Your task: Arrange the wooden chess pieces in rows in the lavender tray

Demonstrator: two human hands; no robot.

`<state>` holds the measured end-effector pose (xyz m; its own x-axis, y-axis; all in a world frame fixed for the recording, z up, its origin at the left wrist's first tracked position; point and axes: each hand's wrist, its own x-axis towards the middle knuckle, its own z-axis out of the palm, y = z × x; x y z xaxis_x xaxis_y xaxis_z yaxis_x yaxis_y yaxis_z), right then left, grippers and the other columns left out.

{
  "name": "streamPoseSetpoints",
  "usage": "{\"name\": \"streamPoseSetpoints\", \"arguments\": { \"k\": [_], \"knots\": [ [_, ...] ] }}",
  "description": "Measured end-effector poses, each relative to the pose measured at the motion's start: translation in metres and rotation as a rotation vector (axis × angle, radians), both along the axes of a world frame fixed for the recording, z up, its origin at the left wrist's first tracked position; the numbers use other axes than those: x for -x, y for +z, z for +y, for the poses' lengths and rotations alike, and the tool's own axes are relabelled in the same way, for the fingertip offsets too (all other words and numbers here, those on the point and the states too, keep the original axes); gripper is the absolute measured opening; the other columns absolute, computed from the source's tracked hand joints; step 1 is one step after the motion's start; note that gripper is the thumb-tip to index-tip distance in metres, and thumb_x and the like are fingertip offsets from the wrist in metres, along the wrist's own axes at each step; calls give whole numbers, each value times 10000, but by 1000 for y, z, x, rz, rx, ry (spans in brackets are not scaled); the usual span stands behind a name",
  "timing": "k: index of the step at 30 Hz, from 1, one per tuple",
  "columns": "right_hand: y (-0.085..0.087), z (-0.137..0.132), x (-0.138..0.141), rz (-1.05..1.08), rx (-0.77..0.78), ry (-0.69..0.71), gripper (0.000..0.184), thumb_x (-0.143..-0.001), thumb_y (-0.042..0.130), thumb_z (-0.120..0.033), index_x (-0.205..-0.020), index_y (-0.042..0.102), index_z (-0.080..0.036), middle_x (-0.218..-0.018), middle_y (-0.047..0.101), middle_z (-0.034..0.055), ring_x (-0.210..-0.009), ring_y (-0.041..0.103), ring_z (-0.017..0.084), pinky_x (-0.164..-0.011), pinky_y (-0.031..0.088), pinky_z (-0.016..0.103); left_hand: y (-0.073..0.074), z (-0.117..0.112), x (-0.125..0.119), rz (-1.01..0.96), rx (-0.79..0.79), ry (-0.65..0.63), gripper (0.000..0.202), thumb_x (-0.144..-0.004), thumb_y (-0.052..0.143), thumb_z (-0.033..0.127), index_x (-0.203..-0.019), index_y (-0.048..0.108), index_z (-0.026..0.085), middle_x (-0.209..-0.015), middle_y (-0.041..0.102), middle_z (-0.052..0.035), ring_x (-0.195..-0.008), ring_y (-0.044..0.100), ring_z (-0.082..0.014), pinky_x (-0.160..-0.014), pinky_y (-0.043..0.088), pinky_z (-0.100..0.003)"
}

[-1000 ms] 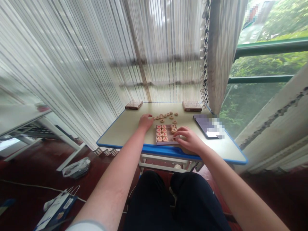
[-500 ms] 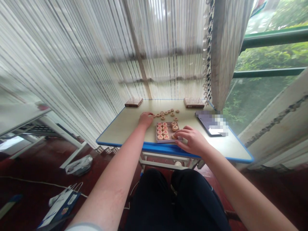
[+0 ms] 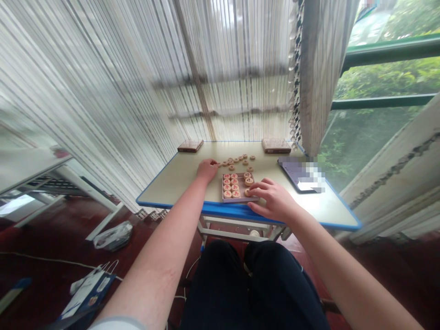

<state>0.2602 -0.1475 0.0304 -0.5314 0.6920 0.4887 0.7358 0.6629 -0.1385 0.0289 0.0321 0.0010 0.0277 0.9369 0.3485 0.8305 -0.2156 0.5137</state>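
A shallow square tray (image 3: 223, 199) near the table's front edge holds several round wooden discs with red marks (image 3: 231, 185). My right hand (image 3: 273, 200) rests over the tray's right side, its fingers curled and pinching one disc at the front right corner. My left hand (image 3: 206, 168) lies on the table left of the tray, fingers curled at the end of a loose scatter of discs (image 3: 238, 161). What its fingers hold is hidden.
The small table (image 3: 172, 185) has a blue rim. Two flat wooden boxes (image 3: 190, 145) (image 3: 276, 145) sit at its back corners and a dark tablet (image 3: 299, 174) lies at the right. String curtains hang behind. Bags lie on the floor at the left.
My right hand slid slightly toward the tray's front right corner with a disc. My left hand stayed at the loose discs. The camera shifted a little.
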Motion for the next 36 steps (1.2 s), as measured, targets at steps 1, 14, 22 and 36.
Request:
{"name": "streamPoseSetpoints", "arguments": {
  "k": [1,14,22,36],
  "knots": [
    [0,0,0,-9,10,12,279,-790,539,-386,-970,668,-215,-998,659,63,-858,509,219,-754,427,368,0,0,0,-1,1,1,234,-756,513,286,-897,668,185,-959,654,-76,-899,586,-186,-806,449,-280],
    [0,0,2,-32,-4,-31,315,-782,546,-397,-1012,646,-206,-1021,660,54,-869,499,226,-777,414,376,0,0,-1,-10,-3,-6,228,-754,516,286,-897,657,179,-969,652,-78,-910,584,-186,-806,445,-281],
    [-4,2,2,-30,-29,-100,293,-789,532,-419,-921,667,-194,-953,674,66,-824,493,225,-750,415,375,0,1,0,2,-2,-7,221,-746,516,283,-877,667,188,-947,656,-76,-894,587,-192,-801,446,-291],
    [-4,2,2,-28,-37,-92,308,-801,520,-426,-952,668,-203,-947,655,84,-843,511,222,-746,421,366,0,1,-1,7,14,-10,223,-757,524,297,-887,672,192,-951,659,-67,-909,582,-186,-817,444,-281]
  ]
}}
